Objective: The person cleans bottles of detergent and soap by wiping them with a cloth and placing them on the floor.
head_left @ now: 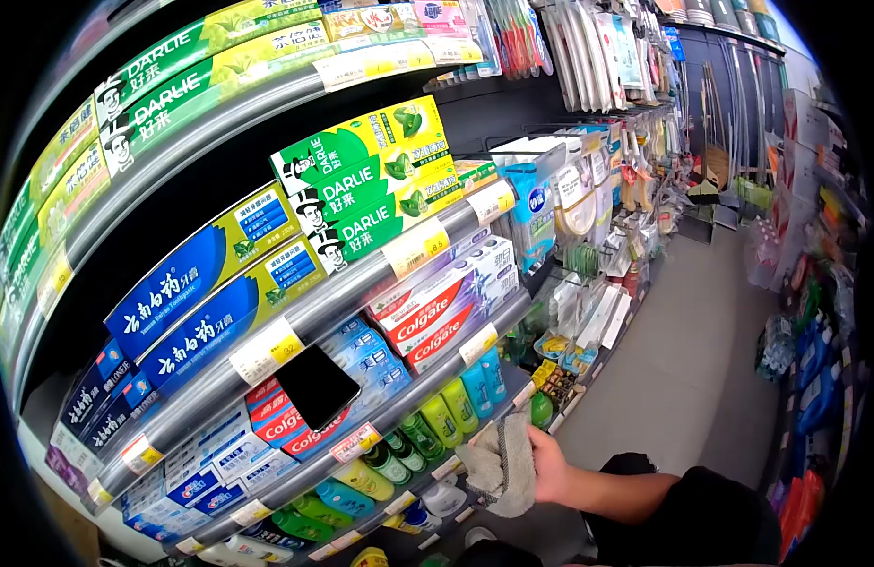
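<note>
My right hand [550, 465] is closed around a grey cloth [501, 463], which hangs bunched from the fingers. Hand and cloth are close to the edge of a low shelf with green bottles [437, 425] and blue bottles [484, 383]. I do not see my left hand. On the shelf above the bottles lie Colgate toothpaste boxes [427, 321]. A flat black rectangle [318, 387] covers part of this row; I cannot tell what it is. Higher up are green and yellow Darlie boxes [375, 189] and blue Yunnan Baiyao toothpaste boxes [205, 274].
Price-tag rails [267, 352] run along the curved shelf edges. Farther along, hooks carry packaged goods [588, 180]. A grey floor aisle [673, 350] lies to the right, bordered by another stocked shelf [815, 378]. Long-handled tools [716, 123] stand at the back.
</note>
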